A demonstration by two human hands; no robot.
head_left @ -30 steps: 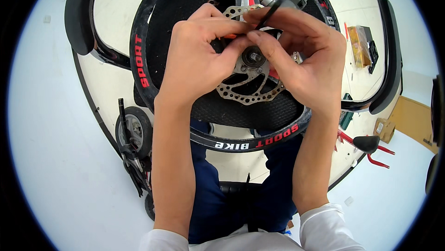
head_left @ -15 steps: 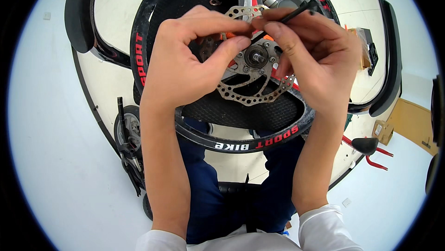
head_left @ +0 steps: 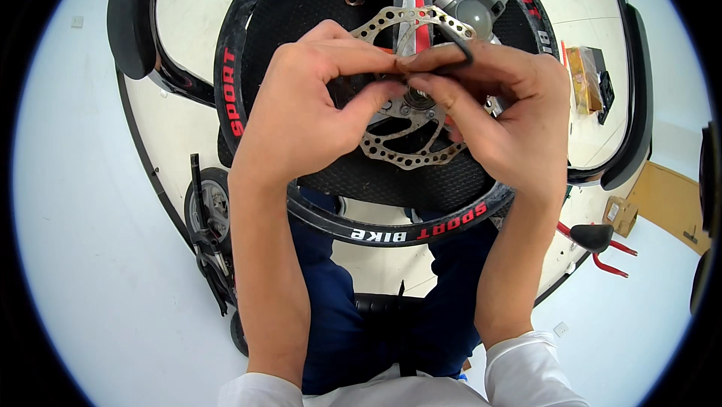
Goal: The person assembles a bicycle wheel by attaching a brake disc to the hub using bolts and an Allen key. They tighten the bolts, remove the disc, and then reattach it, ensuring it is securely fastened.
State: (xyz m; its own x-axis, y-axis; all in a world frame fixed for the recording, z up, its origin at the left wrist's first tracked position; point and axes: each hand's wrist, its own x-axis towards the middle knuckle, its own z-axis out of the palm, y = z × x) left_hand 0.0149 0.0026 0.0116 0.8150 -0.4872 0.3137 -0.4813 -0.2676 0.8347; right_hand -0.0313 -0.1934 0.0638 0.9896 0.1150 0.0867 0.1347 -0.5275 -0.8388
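A black bicycle wheel (head_left: 421, 233) with red and white lettering lies across a black textured surface (head_left: 410, 185) in front of me. Its silver disc brake rotor (head_left: 406, 157), pierced with holes, surrounds the hub. Over the hub, my right hand (head_left: 500, 110) is closed round a black L-shaped hex key (head_left: 460, 48); its bent end sticks up past the index finger. My left hand (head_left: 320, 95) meets it with thumb and index finger in a pinch. Whatever lies between those left fingertips is too small or hidden to make out.
Black curved armrests stand at the left (head_left: 131, 20) and right (head_left: 635, 95) of the wheel. On the floor are a small wheel (head_left: 213, 204) at left, a cardboard box (head_left: 621, 215) and a red-handled tool (head_left: 611, 266) at right. My knees are under the wheel.
The hex key has turned in my right hand, from a long slanting shaft to mostly hidden behind the fingers. Both hands have shifted slightly lower, fingertips closer together.
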